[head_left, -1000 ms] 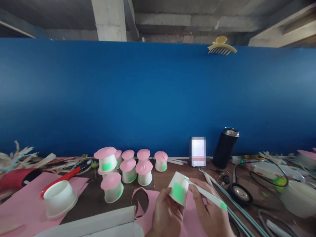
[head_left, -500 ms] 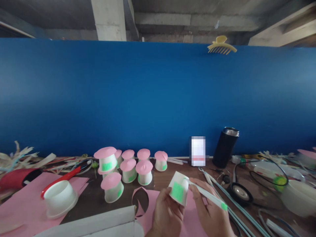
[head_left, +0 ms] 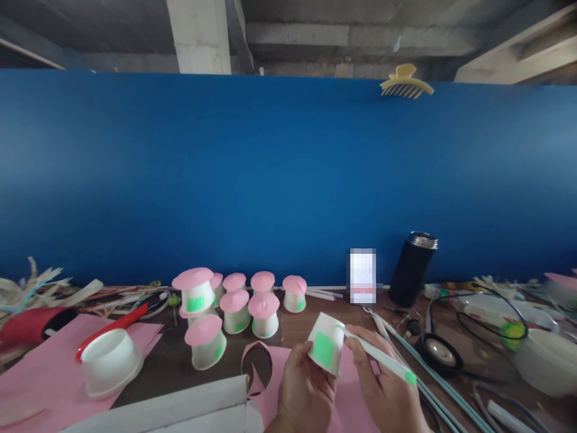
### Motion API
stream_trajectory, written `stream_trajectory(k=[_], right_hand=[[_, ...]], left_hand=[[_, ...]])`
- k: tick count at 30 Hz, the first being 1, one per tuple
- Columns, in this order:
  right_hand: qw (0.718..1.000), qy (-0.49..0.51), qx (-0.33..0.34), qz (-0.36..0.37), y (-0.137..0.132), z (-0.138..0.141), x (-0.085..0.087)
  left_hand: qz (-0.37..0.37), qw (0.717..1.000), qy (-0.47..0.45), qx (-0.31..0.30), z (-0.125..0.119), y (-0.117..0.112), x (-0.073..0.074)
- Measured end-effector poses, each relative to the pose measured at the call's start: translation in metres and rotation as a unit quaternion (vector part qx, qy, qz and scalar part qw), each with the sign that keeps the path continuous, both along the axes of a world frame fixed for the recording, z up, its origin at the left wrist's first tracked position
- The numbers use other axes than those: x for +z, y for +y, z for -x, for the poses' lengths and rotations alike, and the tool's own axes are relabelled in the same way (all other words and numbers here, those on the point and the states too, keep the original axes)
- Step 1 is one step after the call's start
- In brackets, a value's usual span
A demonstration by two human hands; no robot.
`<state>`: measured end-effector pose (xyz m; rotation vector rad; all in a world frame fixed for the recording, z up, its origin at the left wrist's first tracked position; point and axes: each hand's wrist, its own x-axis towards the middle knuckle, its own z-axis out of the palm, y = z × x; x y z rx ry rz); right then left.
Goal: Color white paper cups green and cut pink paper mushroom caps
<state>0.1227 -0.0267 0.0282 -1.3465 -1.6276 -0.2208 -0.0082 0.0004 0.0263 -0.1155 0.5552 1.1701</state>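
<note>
My left hand [head_left: 305,388] is closed around a small white paper cup [head_left: 332,334], held tilted with its base up. A bright green rectangle [head_left: 323,347] covers part of the cup's side. In my right hand [head_left: 383,385] is a white marker pen [head_left: 378,353] with a green end, gripped like a pencil. Its green tip touches the cup's side near the top right of the green patch. Beneath both hands lies a pink paper sheet [head_left: 356,400] with a round cut-out. To the left stand several upturned white cups [head_left: 265,325] topped with pink paper discs [head_left: 264,305], some with green patches.
At left, a white cup-like container [head_left: 112,364] and red-handled scissors [head_left: 112,331] rest on pink paper [head_left: 49,361]. A phone [head_left: 362,276] and black flask [head_left: 413,270] stand by the blue partition [head_left: 288,168]. A tape roll [head_left: 439,353] and cables lie at right.
The cup and both hands stay nearly in place, with the pen tip still on the cup's side. The whole view has shifted very slightly.
</note>
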Motion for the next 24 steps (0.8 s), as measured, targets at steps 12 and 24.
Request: stream_trajectory(k=[12,24], right_hand=[[1.000,0.003,0.007,0.005,0.0006,-0.0008,-0.0006],[1.000,0.010,0.014,0.004,0.0009,-0.0008,-0.0020]], left_hand=[[-0.005,1.000,0.007,0.000,0.0005,0.0000,-0.0013],[-0.020,1.000,0.013,0.002,0.0004,0.0020,-0.0071]])
